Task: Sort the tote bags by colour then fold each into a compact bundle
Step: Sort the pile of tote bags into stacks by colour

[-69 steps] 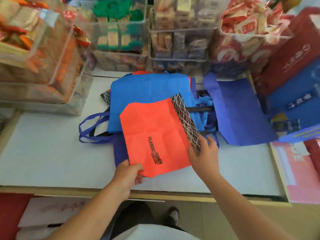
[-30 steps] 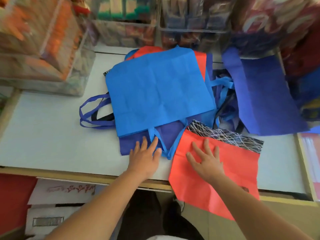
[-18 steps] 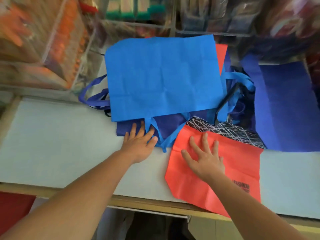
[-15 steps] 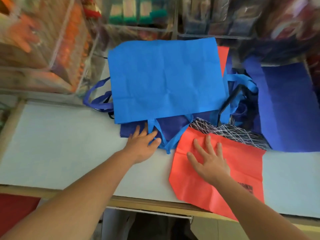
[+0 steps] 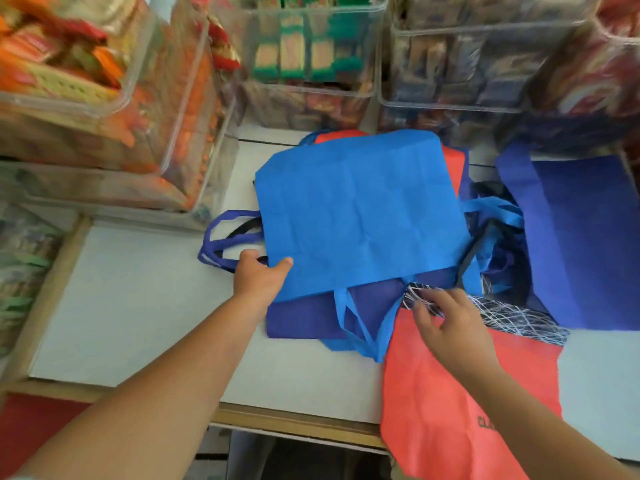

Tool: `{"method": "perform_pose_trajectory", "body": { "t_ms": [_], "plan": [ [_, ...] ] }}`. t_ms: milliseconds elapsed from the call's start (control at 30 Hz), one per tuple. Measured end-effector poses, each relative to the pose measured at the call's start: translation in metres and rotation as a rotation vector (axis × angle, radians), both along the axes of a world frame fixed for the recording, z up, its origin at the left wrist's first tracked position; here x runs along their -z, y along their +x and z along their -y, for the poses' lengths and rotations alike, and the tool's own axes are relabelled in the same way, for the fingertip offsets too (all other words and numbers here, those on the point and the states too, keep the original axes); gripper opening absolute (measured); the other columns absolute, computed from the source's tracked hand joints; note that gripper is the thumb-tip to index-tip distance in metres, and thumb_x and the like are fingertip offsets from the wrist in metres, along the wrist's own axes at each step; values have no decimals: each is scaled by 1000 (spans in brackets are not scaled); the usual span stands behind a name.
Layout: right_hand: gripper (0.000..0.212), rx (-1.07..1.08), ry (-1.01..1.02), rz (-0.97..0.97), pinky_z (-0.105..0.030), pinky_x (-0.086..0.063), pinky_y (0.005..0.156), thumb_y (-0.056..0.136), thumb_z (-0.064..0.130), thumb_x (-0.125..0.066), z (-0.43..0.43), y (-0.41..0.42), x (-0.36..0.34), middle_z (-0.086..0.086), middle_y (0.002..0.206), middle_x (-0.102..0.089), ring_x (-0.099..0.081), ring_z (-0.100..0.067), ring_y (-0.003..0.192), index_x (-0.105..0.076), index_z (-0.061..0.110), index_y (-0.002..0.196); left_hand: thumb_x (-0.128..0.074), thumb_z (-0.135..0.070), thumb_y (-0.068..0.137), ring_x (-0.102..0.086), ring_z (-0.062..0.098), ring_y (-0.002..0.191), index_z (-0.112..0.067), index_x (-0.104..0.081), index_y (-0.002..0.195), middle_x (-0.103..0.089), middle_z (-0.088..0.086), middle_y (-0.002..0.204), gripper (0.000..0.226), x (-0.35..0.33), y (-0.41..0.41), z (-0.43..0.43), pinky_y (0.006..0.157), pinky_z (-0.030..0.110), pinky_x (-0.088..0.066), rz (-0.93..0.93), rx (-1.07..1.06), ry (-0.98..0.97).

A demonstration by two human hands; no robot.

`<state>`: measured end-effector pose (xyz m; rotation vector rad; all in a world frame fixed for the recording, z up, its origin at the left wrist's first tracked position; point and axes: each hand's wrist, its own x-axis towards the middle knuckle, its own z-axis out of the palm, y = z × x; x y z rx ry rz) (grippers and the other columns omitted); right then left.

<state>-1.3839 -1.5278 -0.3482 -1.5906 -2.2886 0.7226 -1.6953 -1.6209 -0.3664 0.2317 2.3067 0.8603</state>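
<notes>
A light blue tote bag (image 5: pixel 360 216) lies flat on top of the pile in the middle of the white table (image 5: pixel 138 306). My left hand (image 5: pixel 258 277) grips its near left corner, thumb on top and fingers under the edge. Under it lie a dark blue bag (image 5: pixel 311 318) and a second red bag (image 5: pixel 450 161), of which only edges show. A red tote bag (image 5: pixel 443 410) with a black-and-white patterned band (image 5: pixel 512 317) hangs over the table's front edge at the right. My right hand (image 5: pixel 450 323) pinches that band at its left end.
Another dark blue bag (image 5: pixel 585 244) lies flat at the right. Dark blue handles (image 5: pixel 225 237) stick out left of the pile. Clear plastic bins of packaged snacks (image 5: pixel 104 98) line the back and left. A wooden rim (image 5: pixel 294 422) edges the table front.
My left hand slid left from the dark blue bag's near edge and took hold of the light blue bag's corner. My right hand lifted off the red bag's face and pinched its patterned band.
</notes>
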Motion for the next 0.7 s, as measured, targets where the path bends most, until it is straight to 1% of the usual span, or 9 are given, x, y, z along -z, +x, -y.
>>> {"method": "perform_pose_trajectory", "body": {
  "t_ms": [67,167,267,367,467,533,600,633,700],
  "plan": [
    [24,-39,27,-23,-33,-51,78,89,23,-76,-6,-16,-3,-5,100,-62,-65,-29,86,-75,16,113,-85,-44,75,-70,19,88,-11,-63,103,-69,-9,95,48,3,1,-7,72,32,-56,34,-56,44],
    [34,-112,-98,19,-34,-47,87,91,28,-73,-5,-35,-6,-6,109,-65,-65,-31,100,-70,16,123,-84,-36,78,-71,19,81,-20,-63,85,-70,-7,84,27,3,4,-6,75,38,-60,54,-32,98],
    [46,-160,-244,76,-26,-38,98,95,37,-68,0,-49,-9,-3,128,-64,-58,-24,122,-63,17,136,-74,-25,89,-65,19,75,-19,-62,80,-67,-6,77,16,-13,7,-2,69,36,-54,-122,73,163],
    [52,-149,-304,77,-32,-35,108,96,38,-66,5,-57,-12,-9,136,-56,-51,-26,130,-57,12,141,-65,-24,95,-61,22,69,-14,-63,80,-65,-2,71,18,-36,9,12,61,36,-46,-342,108,192],
    [42,-153,-121,-48,-35,-41,102,96,30,-66,18,-66,-25,-10,129,-56,-55,-29,122,-62,9,132,-60,-19,99,-49,22,63,-13,-50,79,-52,-5,64,22,-56,16,51,57,36,-32,-376,-82,268],
    [35,-268,-30,-176,-35,-48,94,98,31,-61,34,-79,-37,-4,125,-59,-60,-24,114,-65,11,127,-58,-18,101,-48,20,66,-13,-49,83,-51,-6,69,20,-54,29,103,58,36,-31,-369,-213,248],
    [43,-405,-115,-175,-40,-52,92,95,40,-56,54,-101,-41,-1,126,-62,-64,-25,107,-64,15,129,-57,-20,102,-53,21,70,-15,-52,85,-56,1,74,18,-43,44,168,58,34,-37,-288,-318,189],
    [48,-463,-185,-131,-42,-52,95,95,47,-54,66,-113,-40,-1,129,-63,-65,-27,108,-64,16,131,-56,-21,103,-55,23,73,-15,-55,88,-59,4,78,16,-38,49,200,58,34,-38,-246,-369,139],
    [59,-584,-255,-34,-43,-47,106,94,56,-51,89,-136,-30,-6,137,-62,-60,-27,124,-64,14,134,-56,-22,103,-57,28,79,-8,-61,100,-64,12,88,15,-28,38,252,62,35,-38,-201,-490,15]
  ]
}}
